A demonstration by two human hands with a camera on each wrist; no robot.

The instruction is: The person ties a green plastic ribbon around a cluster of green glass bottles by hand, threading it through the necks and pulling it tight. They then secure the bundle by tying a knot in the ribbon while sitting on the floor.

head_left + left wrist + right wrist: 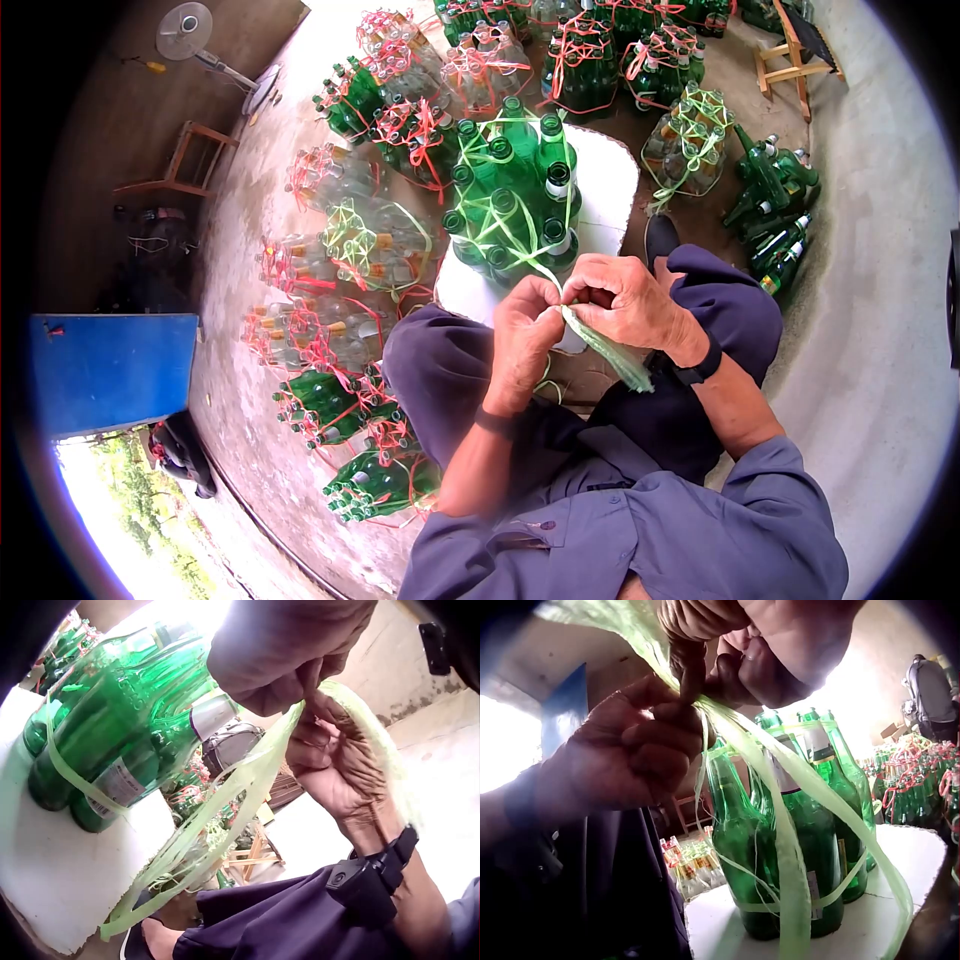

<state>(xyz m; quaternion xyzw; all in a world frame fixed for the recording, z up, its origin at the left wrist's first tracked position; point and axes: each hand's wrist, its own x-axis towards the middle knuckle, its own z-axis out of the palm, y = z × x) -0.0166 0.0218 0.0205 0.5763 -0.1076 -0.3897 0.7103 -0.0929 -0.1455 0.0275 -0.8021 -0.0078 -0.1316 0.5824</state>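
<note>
Both hands meet in front of a bundle of green bottles (515, 190) standing on a white-topped surface (610, 180). The left hand (525, 335) pinches a pale green plastic strip (612, 352) between thumb and fingertips. Close against it, the right hand (640, 305) pinches the same strip with curled fingers. In the left wrist view the strip (259, 776) hangs in a long loop below the fingers. The right wrist view shows it running from the hands down past the bottles (810, 847). Strip also crosses between the bottle necks and wraps round the bodies. The exact pinch point is partly covered by fingers.
Tied bundles of bottles (385, 245) with red or green strip stand on the floor left of and beyond the white top. Loose green bottles (775, 200) lie at the right by the wall. A wooden stool (795, 65), a fan (185, 32) and a blue panel (115, 370) stand farther out.
</note>
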